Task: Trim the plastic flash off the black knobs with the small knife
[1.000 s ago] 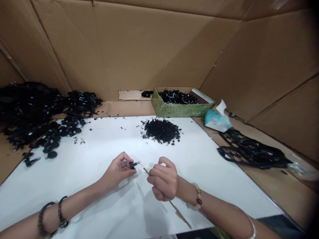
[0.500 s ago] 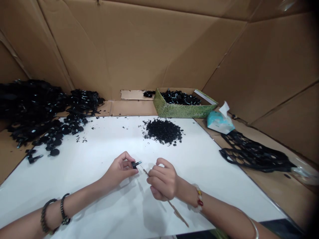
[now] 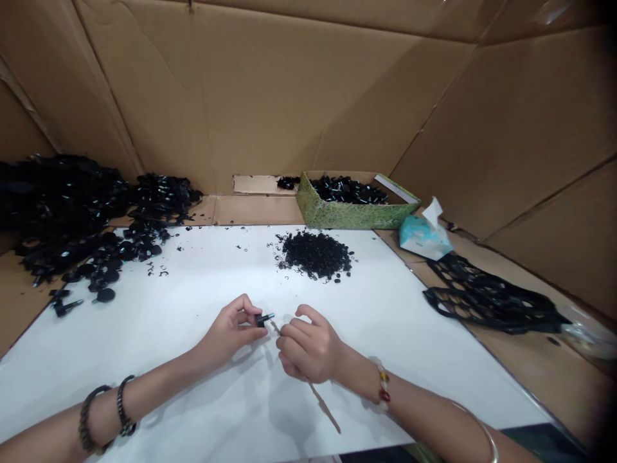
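Near the middle of the white tabletop, my left hand [image 3: 229,329] pinches a small black knob [image 3: 261,320] between thumb and fingers. A silvery metal stud sticks out of the knob toward the right. My right hand [image 3: 309,346] is closed round a thin brown stick-like tool [image 3: 326,408], its index finger raised and curled. The tool's tail slants down toward me, and its thin front end is close to the knob; whether it touches I cannot tell. Beyond both hands lies a heap of tiny black rings and bits [image 3: 315,254].
Black studded knobs [image 3: 103,263] are piled at the left. A green box [image 3: 357,215] of similar parts stands at the back. On the right lie a tissue pack [image 3: 424,238] and black perforated netting [image 3: 496,296]. Cardboard walls [image 3: 270,90] enclose the work surface [image 3: 193,424].
My right hand has moved slightly left with the tool, bringing its front end nearer to the knob. My left hand and the knob have hardly moved.
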`<state>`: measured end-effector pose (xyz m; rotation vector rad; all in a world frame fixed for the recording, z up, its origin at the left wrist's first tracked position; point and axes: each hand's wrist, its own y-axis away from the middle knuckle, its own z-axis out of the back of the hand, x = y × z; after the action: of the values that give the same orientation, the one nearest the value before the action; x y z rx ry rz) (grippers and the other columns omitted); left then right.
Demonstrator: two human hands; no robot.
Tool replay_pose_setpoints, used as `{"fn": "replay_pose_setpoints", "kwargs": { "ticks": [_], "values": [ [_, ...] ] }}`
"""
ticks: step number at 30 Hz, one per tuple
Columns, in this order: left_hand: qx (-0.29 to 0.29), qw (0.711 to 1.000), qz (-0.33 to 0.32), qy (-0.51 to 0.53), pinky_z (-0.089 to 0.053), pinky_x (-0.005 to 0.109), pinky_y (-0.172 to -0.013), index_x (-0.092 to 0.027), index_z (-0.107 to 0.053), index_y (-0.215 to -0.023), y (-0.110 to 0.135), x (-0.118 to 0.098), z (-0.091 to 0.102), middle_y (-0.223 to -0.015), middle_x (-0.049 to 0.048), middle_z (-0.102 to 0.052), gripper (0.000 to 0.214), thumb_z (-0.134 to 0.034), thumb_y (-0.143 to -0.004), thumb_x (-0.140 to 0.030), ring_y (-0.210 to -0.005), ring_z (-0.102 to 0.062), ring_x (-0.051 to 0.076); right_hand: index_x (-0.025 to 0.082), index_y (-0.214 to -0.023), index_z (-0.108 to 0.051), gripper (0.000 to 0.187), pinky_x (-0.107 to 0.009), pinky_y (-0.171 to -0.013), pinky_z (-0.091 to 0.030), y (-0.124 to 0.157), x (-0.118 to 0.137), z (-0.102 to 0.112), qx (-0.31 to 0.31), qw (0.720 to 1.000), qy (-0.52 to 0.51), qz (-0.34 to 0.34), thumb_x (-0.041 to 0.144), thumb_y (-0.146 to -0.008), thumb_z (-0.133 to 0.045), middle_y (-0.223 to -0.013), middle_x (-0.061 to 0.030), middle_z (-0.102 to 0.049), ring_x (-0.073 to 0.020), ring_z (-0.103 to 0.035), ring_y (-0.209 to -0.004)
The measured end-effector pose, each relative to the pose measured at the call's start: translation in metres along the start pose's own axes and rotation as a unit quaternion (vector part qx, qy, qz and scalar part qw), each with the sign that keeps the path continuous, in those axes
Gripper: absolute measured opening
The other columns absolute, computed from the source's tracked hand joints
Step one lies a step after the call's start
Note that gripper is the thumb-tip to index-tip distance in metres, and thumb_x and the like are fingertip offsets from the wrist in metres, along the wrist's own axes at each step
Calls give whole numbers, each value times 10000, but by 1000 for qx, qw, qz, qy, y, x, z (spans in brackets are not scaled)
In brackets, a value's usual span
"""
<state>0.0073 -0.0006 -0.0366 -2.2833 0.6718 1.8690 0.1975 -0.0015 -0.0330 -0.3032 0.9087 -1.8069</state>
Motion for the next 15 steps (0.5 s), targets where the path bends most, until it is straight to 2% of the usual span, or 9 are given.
{"fn": "replay_pose_setpoints", "kwargs": {
  "ticks": [5,8,10,13,15],
  "values": [
    [-1,1000,-8,0,-395,227,-665,-188,-403,-744,-1,2,1,-846,-21,-534,291,-690,-699,-185,-743,-502,93,179,-646,-458,190,-293,-571,-305,-3,1,2,32,999,26,3,119,-806,-377,-515,25,-447,-113,-326,-486],
    [0,1000,-10,-3,-391,219,-644,-190,-410,-749,-1,2,2,-787,-34,-524,280,-687,-705,-190,-708,-501,86,175,-678,-472,194,-304,-607,-327,-6,-2,4,36,998,38,-19,134,-848,-389,-519,26,-475,-113,-365,-489],
    [2,1000,2,-4,-390,218,-617,-191,-406,-748,0,2,2,-792,-34,-529,284,-686,-704,-195,-666,-496,78,164,-739,-494,158,-316,-653,-347,-8,-7,5,35,997,37,-64,150,-876,-417,-567,11,-538,-116,-430,-518],
    [4,1000,12,-6,-401,231,-618,-190,-410,-750,1,1,1,-864,-17,-539,282,-686,-697,-199,-671,-510,82,147,-904,-521,69,-317,-724,-364,-6,-16,5,40,984,3,-172,164,-897,-454,-777,-50,-647,-139,-557,-677],
    [5,1000,-2,-10,-412,242,-646,-190,-429,-757,1,0,0,-863,-15,-519,263,-684,-694,-194,-735,-529,104,153,-1026,-508,141,-315,-759,-368,-3,-22,5,45,970,-50,-234,164,-917,-420,-856,-60,-665,-143,-590,-745]
  ]
}}
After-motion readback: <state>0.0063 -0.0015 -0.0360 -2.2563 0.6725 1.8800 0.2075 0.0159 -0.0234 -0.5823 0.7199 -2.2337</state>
